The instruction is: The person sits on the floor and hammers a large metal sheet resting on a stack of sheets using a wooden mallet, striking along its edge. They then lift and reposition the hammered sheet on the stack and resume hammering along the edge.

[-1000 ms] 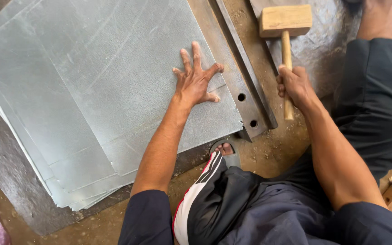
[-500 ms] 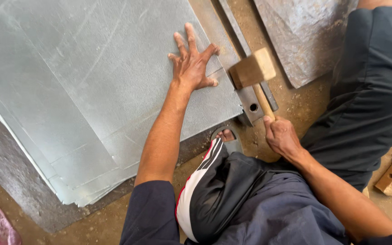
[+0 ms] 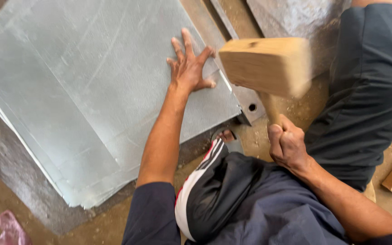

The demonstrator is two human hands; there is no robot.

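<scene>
The left hand (image 3: 188,68) is pressing flat, fingers spread, on the top metal sheet (image 3: 100,90) while the right hand (image 3: 287,144), at four o'clock from it, is gripping a raised wooden mallet (image 3: 264,66); the hammering step seemingly calls for a square blow along the sheet's edge.

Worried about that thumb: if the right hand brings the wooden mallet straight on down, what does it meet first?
Probably the sheet's right edge over the steel bar, beside the left hand; depth unclear.
</scene>
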